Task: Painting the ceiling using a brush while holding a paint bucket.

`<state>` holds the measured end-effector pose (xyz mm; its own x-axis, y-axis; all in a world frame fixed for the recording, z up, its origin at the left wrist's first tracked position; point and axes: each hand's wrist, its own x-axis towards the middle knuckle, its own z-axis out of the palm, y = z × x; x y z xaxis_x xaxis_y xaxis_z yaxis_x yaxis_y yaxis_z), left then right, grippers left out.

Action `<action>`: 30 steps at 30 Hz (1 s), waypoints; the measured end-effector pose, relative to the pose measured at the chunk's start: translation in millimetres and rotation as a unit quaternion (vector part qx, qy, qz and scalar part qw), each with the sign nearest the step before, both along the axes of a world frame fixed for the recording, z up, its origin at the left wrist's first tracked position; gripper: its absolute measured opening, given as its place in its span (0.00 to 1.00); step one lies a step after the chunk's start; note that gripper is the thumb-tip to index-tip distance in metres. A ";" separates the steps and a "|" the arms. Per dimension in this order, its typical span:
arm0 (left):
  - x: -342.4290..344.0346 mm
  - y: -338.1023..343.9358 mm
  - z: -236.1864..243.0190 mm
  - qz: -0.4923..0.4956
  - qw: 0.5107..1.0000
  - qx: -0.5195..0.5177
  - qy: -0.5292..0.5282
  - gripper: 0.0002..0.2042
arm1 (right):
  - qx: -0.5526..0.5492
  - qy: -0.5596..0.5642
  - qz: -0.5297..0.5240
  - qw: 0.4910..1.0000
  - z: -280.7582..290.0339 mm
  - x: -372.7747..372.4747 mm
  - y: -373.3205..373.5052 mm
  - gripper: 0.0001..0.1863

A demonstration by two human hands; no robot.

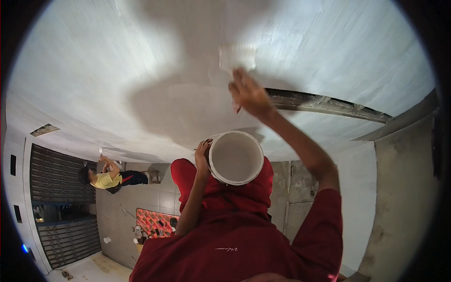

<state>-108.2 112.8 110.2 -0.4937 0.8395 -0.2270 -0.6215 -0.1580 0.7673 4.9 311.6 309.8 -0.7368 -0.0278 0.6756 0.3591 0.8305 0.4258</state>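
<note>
My right hand (248, 94) is raised to the white painted surface (174, 42), closed round a wide brush whose pale bristles (236, 55) lie against it, slightly blurred. A shadow of arm and brush falls around it. My left hand (203, 155) grips the left side of a white bucket (237, 157), held above my red-clad legs; its inside is pale, and I cannot make out how much it holds. A long dark recessed slot (324, 103) runs through the surface to the right of my right hand.
At left a co-worker (108, 178) in yellow raises a hand with a white tool to the same surface, by folding metal gates (63, 174). A patterned red mat (152, 218) with assorted items lies on the tiled floor (115, 216). A small opening (44, 129) is at far left.
</note>
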 end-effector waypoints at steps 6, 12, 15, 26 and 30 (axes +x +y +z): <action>4.4 -2.3 12.9 0.009 1.000 -0.011 0.006 0.16 | -0.359 -0.111 0.023 0.926 -86.2 24.5 -12.3 0.13; 3.6 -5.8 5.5 0.002 1.000 -0.004 -0.010 0.16 | -0.537 0.260 0.079 0.798 -27.7 88.8 -42.9 0.06; -0.2 -2.6 -4.5 0.015 1.000 -0.014 -0.015 0.15 | -0.649 0.272 0.077 0.706 1.9 116.2 -86.3 0.05; -0.6 0.2 7.1 0.019 0.999 -0.028 -0.002 0.15 | -0.756 -0.026 -0.043 0.652 -110.3 46.3 -122.5 0.06; -0.5 -3.9 3.6 0.022 0.999 -0.020 -0.017 0.14 | -0.695 -0.061 -0.075 0.712 -135.0 29.4 -127.8 0.07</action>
